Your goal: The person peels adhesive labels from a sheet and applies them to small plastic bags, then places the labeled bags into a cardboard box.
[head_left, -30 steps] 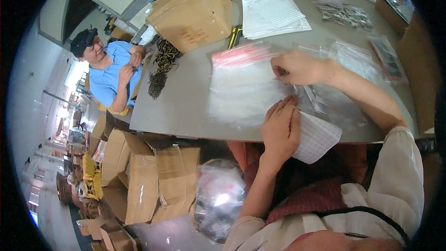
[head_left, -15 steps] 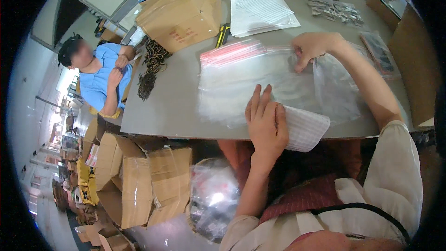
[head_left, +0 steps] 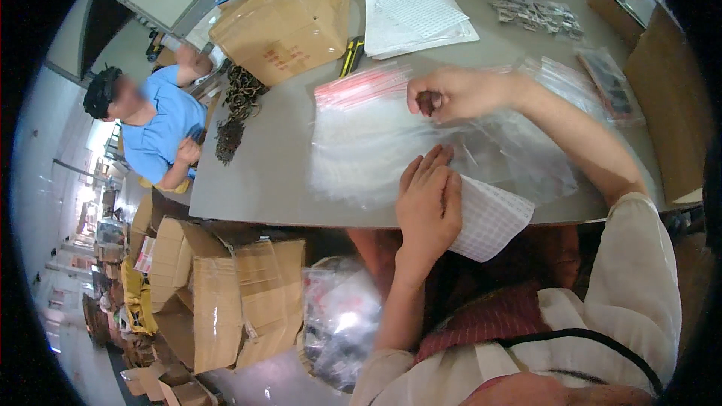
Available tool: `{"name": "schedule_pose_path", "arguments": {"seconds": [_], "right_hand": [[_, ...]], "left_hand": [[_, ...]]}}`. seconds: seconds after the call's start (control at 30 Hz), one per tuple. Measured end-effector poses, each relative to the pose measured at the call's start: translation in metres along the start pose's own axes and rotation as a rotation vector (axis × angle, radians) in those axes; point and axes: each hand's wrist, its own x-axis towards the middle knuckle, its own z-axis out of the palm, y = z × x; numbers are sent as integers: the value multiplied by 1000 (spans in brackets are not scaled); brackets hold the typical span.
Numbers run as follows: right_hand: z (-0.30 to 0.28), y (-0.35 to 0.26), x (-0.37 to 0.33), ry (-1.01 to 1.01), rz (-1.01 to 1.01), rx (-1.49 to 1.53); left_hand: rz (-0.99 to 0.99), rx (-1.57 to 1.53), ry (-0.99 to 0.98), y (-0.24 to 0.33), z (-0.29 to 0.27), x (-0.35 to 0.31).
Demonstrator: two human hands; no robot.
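My left hand [head_left: 430, 204] lies on the near edge of a spread of clear zip bags [head_left: 353, 154], its fingers stretched out flat. Beneath its palm and thumb is a white sheet with a small printed grid [head_left: 492, 216], whose lower corner sticks out past the table's front edge. Over the far part of the bags my right hand [head_left: 462, 96] is raised with its fingers curled closed. What these fingers hold, if anything, is hidden. Red zip strips [head_left: 361, 88] run along the bags' far edge, and a loose clear bag [head_left: 530, 154] lies under my right forearm.
A yellow-black cutter [head_left: 351, 56] and printed papers [head_left: 417, 19] lie beyond the bags. A cardboard box [head_left: 282, 22] stands far left, near dark metal pieces [head_left: 242, 101]. Packed small parts [head_left: 538, 16] lie far right. A person in blue [head_left: 165, 116] sits left.
My right hand has moved left across the bags and its fingers have curled in. The loose bag has shifted, uncovering more bags at the right. The left hand has barely moved; its fingers are closer together.
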Motion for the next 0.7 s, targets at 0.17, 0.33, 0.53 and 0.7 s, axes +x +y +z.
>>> {"name": "schedule_pose_path", "arguments": {"seconds": [0.17, 0.33, 0.53, 0.7], "right_hand": [[37, -10, -5, 98, -84, -443], [18, 8, -13, 186, 200, -608], [-15, -16, -26, 161, 346, -622], [27, -92, -31, 12, 34, -389]], "left_hand": [[-78, -82, 16, -2, -2, -5], [-187, -252, 179, -6, 4, -13], [-221, -210, 277, -1, -1, -11], [-237, -277, 303, -6, -2, -12]]}}
